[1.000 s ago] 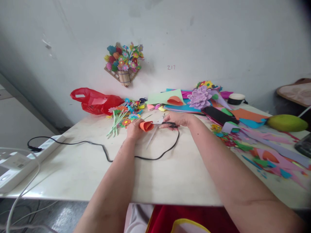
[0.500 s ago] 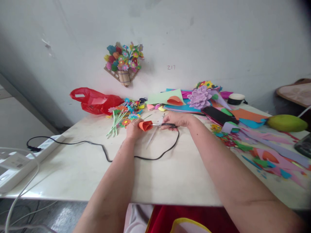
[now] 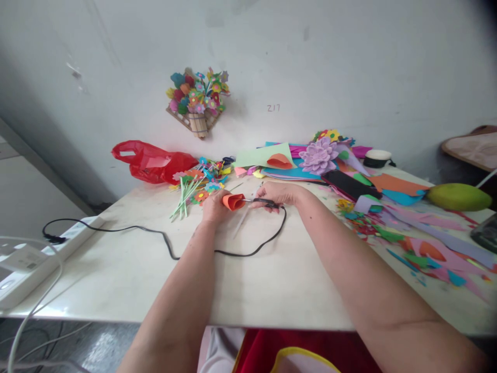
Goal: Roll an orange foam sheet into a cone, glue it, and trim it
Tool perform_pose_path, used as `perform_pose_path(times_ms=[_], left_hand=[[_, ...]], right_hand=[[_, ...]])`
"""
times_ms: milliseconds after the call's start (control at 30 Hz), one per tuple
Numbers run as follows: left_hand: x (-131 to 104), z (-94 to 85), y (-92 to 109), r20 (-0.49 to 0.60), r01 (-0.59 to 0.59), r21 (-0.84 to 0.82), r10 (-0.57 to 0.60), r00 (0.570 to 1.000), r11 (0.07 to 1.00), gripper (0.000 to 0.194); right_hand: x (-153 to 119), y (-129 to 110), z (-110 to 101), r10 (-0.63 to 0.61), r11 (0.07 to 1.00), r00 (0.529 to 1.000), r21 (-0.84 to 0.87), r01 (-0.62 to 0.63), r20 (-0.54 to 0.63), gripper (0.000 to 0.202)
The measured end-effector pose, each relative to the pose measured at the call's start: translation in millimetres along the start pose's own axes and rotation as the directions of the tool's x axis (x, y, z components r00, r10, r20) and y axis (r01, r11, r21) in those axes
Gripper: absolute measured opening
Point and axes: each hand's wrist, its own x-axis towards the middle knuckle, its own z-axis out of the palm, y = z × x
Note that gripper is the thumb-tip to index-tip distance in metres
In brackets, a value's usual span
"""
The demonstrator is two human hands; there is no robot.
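Note:
A curled orange foam piece (image 3: 234,201) is pinched in my left hand (image 3: 215,208), above the middle of the table. My right hand (image 3: 275,195) holds scissors (image 3: 267,202) by their black handles, and the metal blades reach left to the edge of the orange piece. Whether the blades are closed on it is too small to tell. Beneath the hands a thin whitish stick (image 3: 241,223) lies on the table. A black cord (image 3: 248,255) loops below, its end close to my right hand.
Foam flowers with pale green stems (image 3: 183,199) lie left, beside a red plastic bag (image 3: 155,163). Foam sheets (image 3: 258,157), a purple flower (image 3: 319,155) and a black phone (image 3: 350,186) are behind and right. Coloured scraps (image 3: 423,254) cover the right side; a power strip (image 3: 75,235) is far left.
My right hand and the scissors have shifted slightly left and tilted a little. The orange piece has turned slightly in my left hand, which has barely moved.

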Motion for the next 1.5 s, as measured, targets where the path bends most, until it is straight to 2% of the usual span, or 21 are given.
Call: perform_pose_path(times_ms=[167,400,600,767,967,1167,1500], left_hand=[[0,0.2,1,-0.003,0.008,-0.007,-0.008,1.0,1.0,0.025],[0,-2.1,1,0.007,0.085,0.035,-0.086,0.996,0.996,0.023],[0,-3.8,0,0.004,0.111,0.059,-0.112,0.994,0.992,0.019],[0,-4.3,0,0.024,0.13,0.085,-0.132,0.991,0.988,0.018],[-1,-4.2,-2,0.009,0.114,0.077,-0.115,0.993,0.991,0.019],[-1,-5.2,-1,0.013,0.122,0.076,-0.123,0.992,0.99,0.017],[-1,-3.0,-6,-0.01,0.132,0.105,-0.132,0.991,0.986,0.014]], right_hand=[[-1,-2,0,-0.002,1.0,1.0,-0.013,0.002,0.003,0.043],[-9,-8,-4,-0.004,0.999,1.0,-0.052,0.004,0.003,0.039],[-10,-3,-10,-0.02,0.999,1.0,-0.039,0.021,0.011,0.038],[-9,1,-13,0.014,1.0,1.0,-0.027,-0.013,0.028,0.039],[-7,5,-13,-0.016,1.0,0.999,-0.005,0.016,0.048,0.039],[-11,2,-13,0.01,1.0,0.999,-0.01,-0.01,0.031,0.039],[-11,4,-15,-0.032,0.999,0.996,-0.003,0.032,0.083,0.04]])
